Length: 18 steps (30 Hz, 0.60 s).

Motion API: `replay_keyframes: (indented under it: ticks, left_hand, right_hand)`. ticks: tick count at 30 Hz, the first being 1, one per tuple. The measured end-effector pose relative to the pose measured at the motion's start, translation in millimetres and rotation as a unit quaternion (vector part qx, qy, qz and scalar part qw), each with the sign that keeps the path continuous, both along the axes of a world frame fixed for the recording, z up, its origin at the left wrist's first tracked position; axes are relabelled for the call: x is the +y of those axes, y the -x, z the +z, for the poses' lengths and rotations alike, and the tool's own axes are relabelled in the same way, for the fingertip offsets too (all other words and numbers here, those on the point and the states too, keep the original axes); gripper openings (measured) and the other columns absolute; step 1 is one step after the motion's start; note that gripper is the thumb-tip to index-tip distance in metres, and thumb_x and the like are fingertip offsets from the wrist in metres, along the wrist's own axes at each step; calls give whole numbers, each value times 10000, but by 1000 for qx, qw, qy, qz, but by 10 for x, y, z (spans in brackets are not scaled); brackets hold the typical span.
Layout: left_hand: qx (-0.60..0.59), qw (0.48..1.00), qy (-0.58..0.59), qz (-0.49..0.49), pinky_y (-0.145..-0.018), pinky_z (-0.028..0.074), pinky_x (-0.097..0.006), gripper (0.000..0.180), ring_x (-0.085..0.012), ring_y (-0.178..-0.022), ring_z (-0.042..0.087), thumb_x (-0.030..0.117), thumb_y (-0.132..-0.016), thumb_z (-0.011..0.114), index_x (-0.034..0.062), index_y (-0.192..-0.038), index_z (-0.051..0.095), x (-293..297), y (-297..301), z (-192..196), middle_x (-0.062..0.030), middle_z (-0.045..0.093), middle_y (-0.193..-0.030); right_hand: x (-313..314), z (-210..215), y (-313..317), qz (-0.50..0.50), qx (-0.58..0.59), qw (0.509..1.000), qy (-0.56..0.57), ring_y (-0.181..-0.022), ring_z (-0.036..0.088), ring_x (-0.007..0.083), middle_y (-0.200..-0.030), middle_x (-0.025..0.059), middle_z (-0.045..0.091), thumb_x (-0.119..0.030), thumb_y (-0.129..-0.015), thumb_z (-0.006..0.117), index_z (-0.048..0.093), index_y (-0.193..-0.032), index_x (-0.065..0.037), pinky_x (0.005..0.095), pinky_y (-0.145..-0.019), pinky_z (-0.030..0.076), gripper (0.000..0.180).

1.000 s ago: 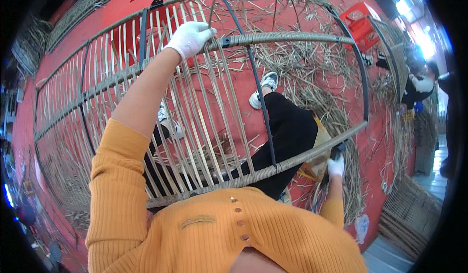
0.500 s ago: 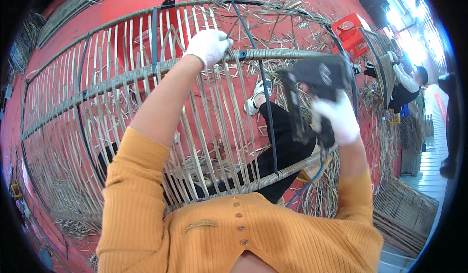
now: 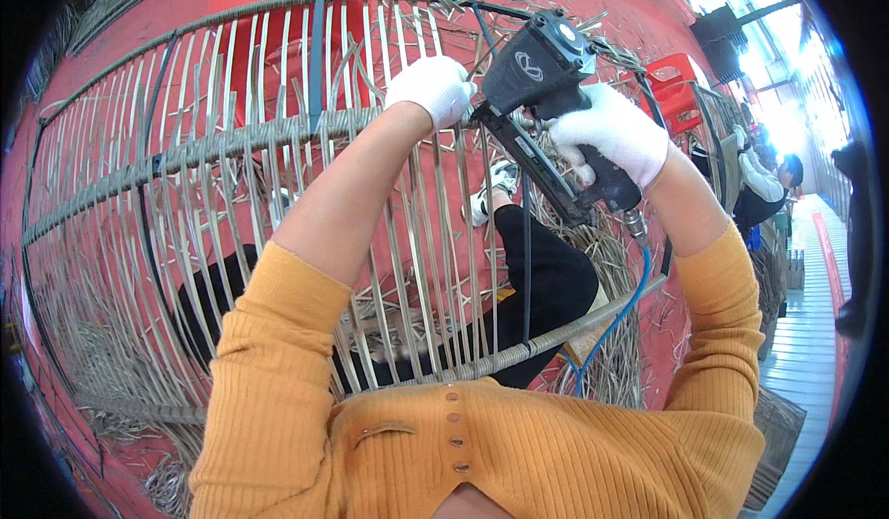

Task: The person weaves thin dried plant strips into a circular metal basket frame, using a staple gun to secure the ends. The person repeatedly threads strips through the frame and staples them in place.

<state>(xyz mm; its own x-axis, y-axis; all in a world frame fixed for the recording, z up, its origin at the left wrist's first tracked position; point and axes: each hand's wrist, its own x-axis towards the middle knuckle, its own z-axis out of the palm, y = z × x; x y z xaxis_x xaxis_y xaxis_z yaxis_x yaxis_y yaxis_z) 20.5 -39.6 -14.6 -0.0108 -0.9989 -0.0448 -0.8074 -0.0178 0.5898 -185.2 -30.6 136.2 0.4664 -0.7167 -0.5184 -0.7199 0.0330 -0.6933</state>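
White-gloved left hand (image 3: 431,93) pinches a thin brown strip (image 3: 482,59) on the central wrapped metal frame (image 3: 317,61); white-gloved right hand (image 3: 616,135) grips a black nailer (image 3: 532,70), one o'clock. Pale slats (image 3: 304,51) fill nine o'clock; three o'clock looks unfinished.

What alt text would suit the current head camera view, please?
A gloved right hand holds a black nail gun with a blue hose, close to the gloved left hand at a slatted frame. Loose strips litter the red floor.

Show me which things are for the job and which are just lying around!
In use: black air tool in the right hand; blue hose; slatted frame at the left hand.

Probably just lying about: loose strips; red plastic stool.
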Motion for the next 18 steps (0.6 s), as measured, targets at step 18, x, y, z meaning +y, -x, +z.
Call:
replay_keyframes:
  ticks: [18]
  left_hand:
    - [22, 988, 151, 11, -863, 529, -448, 393, -383, -967, 680, 414, -954, 568, 56, -1018, 718, 152, -47, -86, -175, 723, -1014]
  right_hand:
    - [2283, 11, 2561, -480, -218, 848, 55, -453, 532, 169, -585, 71, 561, -92, -858, 607, 599, -819, -17, 306, -450, 454, 85]
